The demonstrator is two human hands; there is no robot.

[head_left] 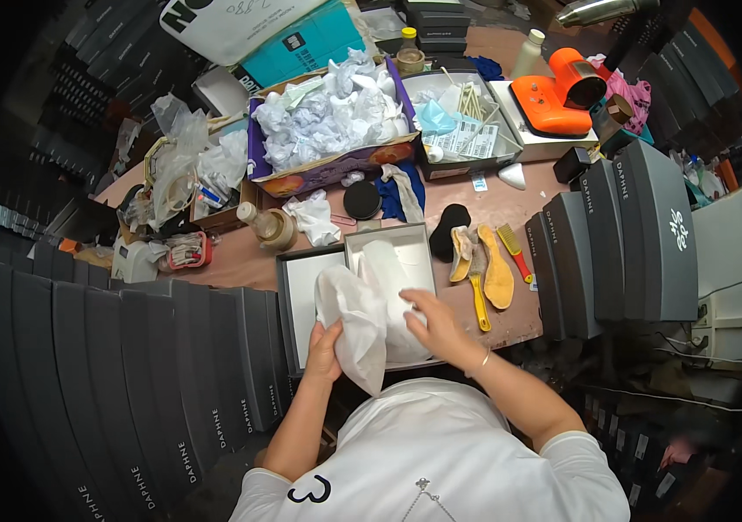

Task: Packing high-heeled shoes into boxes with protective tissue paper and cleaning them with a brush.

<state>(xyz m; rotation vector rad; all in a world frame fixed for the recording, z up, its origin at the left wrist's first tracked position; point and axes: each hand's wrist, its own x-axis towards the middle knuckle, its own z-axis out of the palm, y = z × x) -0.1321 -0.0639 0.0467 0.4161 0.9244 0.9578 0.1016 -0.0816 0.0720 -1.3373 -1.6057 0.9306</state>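
Note:
My left hand (325, 352) grips a bundle of thin white wrapping paper (349, 317), thumb on top, and holds it over a shoe box. Whatever is inside the bundle is hidden. My right hand (441, 326) is over the right side of the shoe box (430, 252), fingers apart, at the white tissue paper (380, 261) lining it. The fingertips seem to touch that paper. Against the box's left side lies a dark-edged lid (304, 265) with a white inside, partly covered by the bundle.
Grey shoe boxes stand stacked at left (153, 365) and right (649, 235). Beyond are a carton of crumpled paper (327, 122), a tray with sticks (467, 122) and an orange machine (558, 100). Insoles (498, 274), a yellow-handled brush (479, 300) and a red-handled brush (514, 248) lie right.

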